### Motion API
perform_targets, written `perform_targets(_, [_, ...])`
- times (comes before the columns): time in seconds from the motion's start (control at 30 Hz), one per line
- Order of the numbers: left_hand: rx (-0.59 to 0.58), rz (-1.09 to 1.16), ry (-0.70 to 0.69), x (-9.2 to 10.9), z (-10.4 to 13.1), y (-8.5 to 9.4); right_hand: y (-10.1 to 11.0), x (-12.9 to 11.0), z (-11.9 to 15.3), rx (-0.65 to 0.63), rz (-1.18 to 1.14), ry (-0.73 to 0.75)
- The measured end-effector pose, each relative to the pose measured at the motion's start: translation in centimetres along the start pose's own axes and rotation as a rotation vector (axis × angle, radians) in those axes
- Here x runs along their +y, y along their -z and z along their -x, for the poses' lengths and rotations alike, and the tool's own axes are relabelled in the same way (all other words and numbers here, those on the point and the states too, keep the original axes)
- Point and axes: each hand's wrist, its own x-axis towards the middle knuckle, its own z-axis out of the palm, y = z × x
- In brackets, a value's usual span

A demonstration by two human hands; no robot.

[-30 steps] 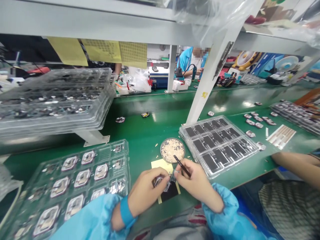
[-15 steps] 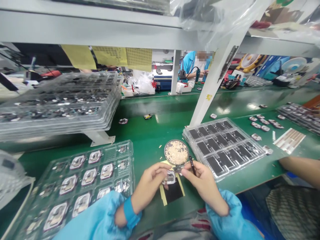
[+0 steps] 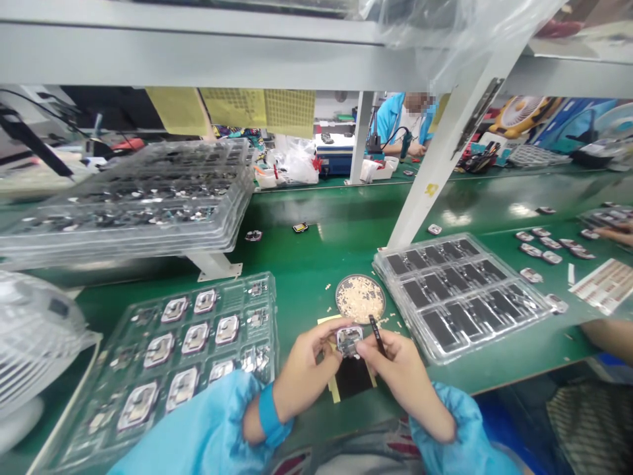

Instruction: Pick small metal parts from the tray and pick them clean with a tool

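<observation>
My left hand (image 3: 316, 359) grips the rim of a small watch case (image 3: 349, 340) with a pale edge and electronic parts inside. My right hand (image 3: 393, 359) pinches slim black tweezers (image 3: 376, 335) with pale lettering, their upper end pointing up and away. The right fingertips touch the case's right side; the tweezer tips are hidden. Beneath the hands lies a black pad (image 3: 353, 379) with yellow edges. Just beyond them, a round dish (image 3: 360, 299) holds many tiny beige pieces, a few of them scattered around it.
A clear tray of watch cases (image 3: 195, 338) lies left, near a white fan (image 3: 37, 356). Stacked trays (image 3: 128, 198) stand behind it. A tray of black screens (image 3: 450, 290) lies right, below a slanted post (image 3: 425, 185). Loose cases (image 3: 551, 243) and another person's arm (image 3: 610, 333) are farther right.
The dark part that my right fingers held beside the case now appears to sit over it. The case has come up and is turned more toward me. My view has swung slightly left.
</observation>
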Motion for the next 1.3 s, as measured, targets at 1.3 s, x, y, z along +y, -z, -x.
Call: perform_targets(1.3, [0.119,-0.281,-0.098,-0.1,0.2,-0.3,-0.6,-0.7,-0.5,0.134,0.009,0.114])
